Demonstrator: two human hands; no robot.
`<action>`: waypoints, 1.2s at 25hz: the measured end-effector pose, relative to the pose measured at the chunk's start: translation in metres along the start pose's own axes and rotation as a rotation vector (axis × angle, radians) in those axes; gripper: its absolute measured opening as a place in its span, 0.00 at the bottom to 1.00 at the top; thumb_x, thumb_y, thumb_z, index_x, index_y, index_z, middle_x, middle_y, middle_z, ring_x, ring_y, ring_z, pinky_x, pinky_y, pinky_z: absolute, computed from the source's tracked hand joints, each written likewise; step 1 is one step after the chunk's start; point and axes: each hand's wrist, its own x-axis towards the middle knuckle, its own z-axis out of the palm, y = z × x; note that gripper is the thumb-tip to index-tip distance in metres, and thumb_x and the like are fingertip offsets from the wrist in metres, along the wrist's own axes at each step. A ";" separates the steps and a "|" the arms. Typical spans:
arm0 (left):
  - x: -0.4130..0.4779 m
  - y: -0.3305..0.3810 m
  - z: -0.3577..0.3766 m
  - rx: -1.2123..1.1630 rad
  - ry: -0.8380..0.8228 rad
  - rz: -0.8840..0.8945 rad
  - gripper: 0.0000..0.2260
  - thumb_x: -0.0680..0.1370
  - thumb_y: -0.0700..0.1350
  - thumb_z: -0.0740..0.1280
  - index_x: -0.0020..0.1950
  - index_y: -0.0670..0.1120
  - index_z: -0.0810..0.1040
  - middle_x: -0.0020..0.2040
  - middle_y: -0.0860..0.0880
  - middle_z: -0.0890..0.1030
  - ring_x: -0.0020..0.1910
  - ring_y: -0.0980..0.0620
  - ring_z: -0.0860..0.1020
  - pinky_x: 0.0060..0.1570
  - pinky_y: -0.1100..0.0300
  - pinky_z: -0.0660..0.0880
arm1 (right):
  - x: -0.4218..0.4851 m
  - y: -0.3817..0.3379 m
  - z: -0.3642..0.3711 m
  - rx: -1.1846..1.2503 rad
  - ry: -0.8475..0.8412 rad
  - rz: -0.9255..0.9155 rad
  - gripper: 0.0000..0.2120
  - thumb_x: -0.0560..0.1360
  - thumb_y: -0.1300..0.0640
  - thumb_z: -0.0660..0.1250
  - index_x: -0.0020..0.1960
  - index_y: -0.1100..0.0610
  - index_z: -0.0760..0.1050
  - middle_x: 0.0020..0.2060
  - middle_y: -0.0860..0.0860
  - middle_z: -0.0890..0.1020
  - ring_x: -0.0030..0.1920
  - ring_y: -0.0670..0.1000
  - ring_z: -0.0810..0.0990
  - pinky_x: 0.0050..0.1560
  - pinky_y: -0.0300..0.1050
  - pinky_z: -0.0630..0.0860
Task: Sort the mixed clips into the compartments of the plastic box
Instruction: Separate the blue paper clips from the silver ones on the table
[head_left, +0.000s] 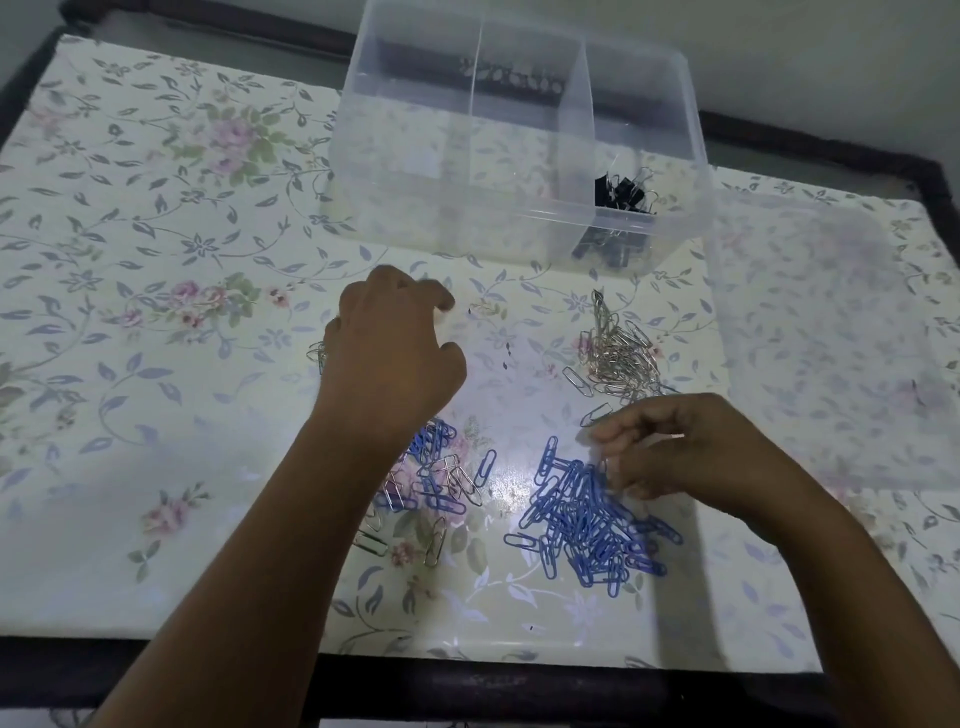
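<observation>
Person's bare left hand (389, 358) and bare right hand (691, 452), left forearm (291, 519) and right forearm (831, 561) uncovered to the frame edge, small pale glint (675, 436) on a right finger, too blurred to identify.

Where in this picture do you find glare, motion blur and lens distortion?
All head view: glare whitens the glossy floral tablecloth beside the blue wire paper clips; the left hand's fingertips are smeared by motion; the wide lens bows the dark table frame.
</observation>
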 end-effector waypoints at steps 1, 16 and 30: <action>0.000 0.000 -0.002 -0.016 0.022 -0.015 0.20 0.71 0.41 0.67 0.64 0.48 0.72 0.63 0.44 0.70 0.63 0.43 0.69 0.63 0.48 0.67 | 0.000 0.002 -0.003 -0.013 0.083 0.019 0.11 0.66 0.72 0.71 0.39 0.57 0.81 0.31 0.50 0.80 0.31 0.50 0.77 0.33 0.42 0.77; -0.002 -0.002 0.003 0.152 -0.179 -0.024 0.22 0.74 0.47 0.66 0.67 0.50 0.68 0.72 0.48 0.60 0.70 0.44 0.56 0.65 0.45 0.61 | -0.008 0.003 0.052 -0.545 0.064 -0.058 0.24 0.63 0.62 0.74 0.48 0.49 0.63 0.45 0.50 0.70 0.35 0.44 0.67 0.28 0.31 0.62; -0.002 -0.020 -0.021 -0.226 -0.314 0.110 0.17 0.70 0.30 0.65 0.49 0.50 0.81 0.43 0.57 0.79 0.41 0.62 0.76 0.36 0.81 0.68 | 0.011 0.009 0.060 -0.634 0.182 -0.728 0.07 0.65 0.53 0.64 0.33 0.53 0.79 0.34 0.48 0.77 0.38 0.52 0.75 0.36 0.50 0.75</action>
